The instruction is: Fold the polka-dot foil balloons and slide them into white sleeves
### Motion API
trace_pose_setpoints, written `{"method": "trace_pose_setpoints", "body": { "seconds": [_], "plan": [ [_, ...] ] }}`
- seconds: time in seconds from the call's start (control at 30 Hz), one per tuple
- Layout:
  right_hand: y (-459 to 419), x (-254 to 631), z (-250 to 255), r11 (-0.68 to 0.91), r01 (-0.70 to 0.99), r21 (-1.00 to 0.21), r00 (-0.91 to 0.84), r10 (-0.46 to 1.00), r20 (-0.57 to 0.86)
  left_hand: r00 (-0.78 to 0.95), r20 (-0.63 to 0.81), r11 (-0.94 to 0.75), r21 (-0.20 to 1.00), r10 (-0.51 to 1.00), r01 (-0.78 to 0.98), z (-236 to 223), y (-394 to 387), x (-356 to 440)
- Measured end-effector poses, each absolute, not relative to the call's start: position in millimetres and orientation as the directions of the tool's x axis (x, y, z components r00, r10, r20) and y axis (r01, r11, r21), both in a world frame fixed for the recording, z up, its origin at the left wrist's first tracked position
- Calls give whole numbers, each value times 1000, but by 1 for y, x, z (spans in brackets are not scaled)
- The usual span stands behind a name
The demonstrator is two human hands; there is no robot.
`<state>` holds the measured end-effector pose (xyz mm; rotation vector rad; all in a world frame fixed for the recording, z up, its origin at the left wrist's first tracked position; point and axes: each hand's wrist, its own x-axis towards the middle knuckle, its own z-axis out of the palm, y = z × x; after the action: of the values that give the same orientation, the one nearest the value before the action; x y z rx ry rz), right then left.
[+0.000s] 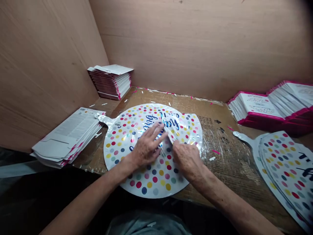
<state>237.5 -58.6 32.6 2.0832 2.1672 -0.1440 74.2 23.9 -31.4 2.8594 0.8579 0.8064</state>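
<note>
A round, flat foil balloon (156, 181) with coloured dots and blue lettering lies before me on the cardboard-covered table. Its neck points left, and its right side is partly folded over toward the middle. My left hand (147, 145) rests on the balloon's middle with fingers stretched out. Closed at the fold, my right hand (187, 156) grips the balloon's right-hand edge; the fingertips are partly hidden.
Flat white packets (66, 133) lie in a pile on the left, with a taller stack of folded cartons (111, 81) behind. Pink-edged cartons (261, 106) stand at the right back. More dotted balloons (281, 163) lie at the right. Wooden panels (183, 49) wall the back and left.
</note>
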Motion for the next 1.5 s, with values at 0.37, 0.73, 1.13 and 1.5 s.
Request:
{"method": "trace_pose_setpoints", "body": {
  "seconds": [0.37, 0.73, 1.13, 1.5],
  "plan": [
    [-76, 298, -30, 655, 658, -370, -604, 753, 260, 703, 552, -868, 82, 448, 489, -42, -1, 19],
    [-21, 296, -34, 492, 674, -551, -472, 861, 192, 254, 357, -432, 623, 899, 652, -52, 9, 13],
    [19, 255, -25, -53, 872, -487, 38, 998, -41, 25, 338, -200, 494, 941, 846, -34, 6, 28],
    [5, 173, -12, 422, 904, 66, -427, 893, 143, 432, 34, -428, 234, 901, 873, -34, 39, 24]
  ]
}}
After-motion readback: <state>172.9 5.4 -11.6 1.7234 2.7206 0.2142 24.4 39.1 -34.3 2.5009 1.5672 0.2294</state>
